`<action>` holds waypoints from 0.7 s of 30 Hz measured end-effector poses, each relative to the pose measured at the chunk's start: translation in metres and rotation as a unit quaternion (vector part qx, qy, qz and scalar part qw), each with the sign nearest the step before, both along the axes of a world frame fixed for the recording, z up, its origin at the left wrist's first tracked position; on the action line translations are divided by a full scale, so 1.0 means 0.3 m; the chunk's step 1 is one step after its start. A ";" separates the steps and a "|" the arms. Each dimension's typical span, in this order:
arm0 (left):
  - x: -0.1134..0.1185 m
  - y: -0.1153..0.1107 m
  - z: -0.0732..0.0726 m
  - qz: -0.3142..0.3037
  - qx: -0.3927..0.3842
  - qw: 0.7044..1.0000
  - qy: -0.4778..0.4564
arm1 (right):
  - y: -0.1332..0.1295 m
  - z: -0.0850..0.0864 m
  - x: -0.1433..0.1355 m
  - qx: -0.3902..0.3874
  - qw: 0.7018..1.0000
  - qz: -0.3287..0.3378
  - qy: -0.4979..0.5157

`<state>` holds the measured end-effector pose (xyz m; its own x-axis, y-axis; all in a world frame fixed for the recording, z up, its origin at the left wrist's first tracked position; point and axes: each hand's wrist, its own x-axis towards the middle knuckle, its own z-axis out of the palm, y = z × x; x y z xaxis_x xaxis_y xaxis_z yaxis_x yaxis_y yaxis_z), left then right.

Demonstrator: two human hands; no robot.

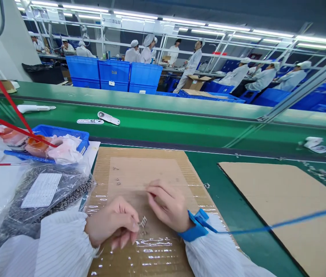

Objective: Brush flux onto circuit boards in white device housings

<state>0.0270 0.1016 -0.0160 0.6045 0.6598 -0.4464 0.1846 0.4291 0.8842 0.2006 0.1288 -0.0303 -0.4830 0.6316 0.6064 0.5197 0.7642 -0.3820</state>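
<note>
Left hand (113, 220): low over the near part of the taped board, thumb and index fingertip drawn close together right by the small metal pieces; I cannot tell whether it grips one.
Right hand (168, 202): over the middle of the board, fingers curled and thumb tucked below them; I cannot tell whether anything is pinched there.
Small metal pieces (143, 221): a little cluster at the left fingertips, between the two hands; a few others lie apart near the board's far left part.
Taped board (101, 161): brown cardboard with glossy clear tape, flat on the green counter (200, 163).
Wristband (193, 229): blue, around the right wrist, its cord running off to the right.
Clear bag (73, 194): left of the board, filled with dark small parts, a white label on top.
Blue tray (84, 143): behind the bag, holding orange jars (37, 146) and crumpled tissue (67, 150).
Second cardboard (284, 196): to the right, near scattered metal parts (324, 173).
White casings (109, 118): on the green strip beyond.
Background: blue bins (113, 71) and co-workers in white coats and caps.
</note>
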 end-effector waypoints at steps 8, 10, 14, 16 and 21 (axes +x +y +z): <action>0.003 -0.004 -0.016 0.063 0.343 0.925 0.151 | 0.004 -0.002 -0.052 -0.665 0.709 0.137 0.193; 0.003 -0.006 -0.018 0.060 0.373 0.910 0.171 | 0.000 0.002 -0.052 -0.691 0.673 0.150 0.218; 0.004 -0.005 -0.021 0.043 0.401 0.886 0.228 | -0.004 0.005 -0.054 -0.692 0.675 0.137 0.216; 0.003 -0.003 -0.023 0.034 0.401 0.882 0.246 | -0.006 0.004 -0.054 -0.681 0.692 0.123 0.206; -0.005 0.010 -0.013 0.064 0.233 0.956 0.167 | -0.017 0.006 -0.051 -0.502 0.843 0.097 0.169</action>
<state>0.0256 0.1045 -0.0200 0.3803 0.8933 -0.2396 0.4624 0.0407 0.8857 0.1853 0.1236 -0.0284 -0.5435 0.8370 -0.0629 0.1541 0.0258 -0.9877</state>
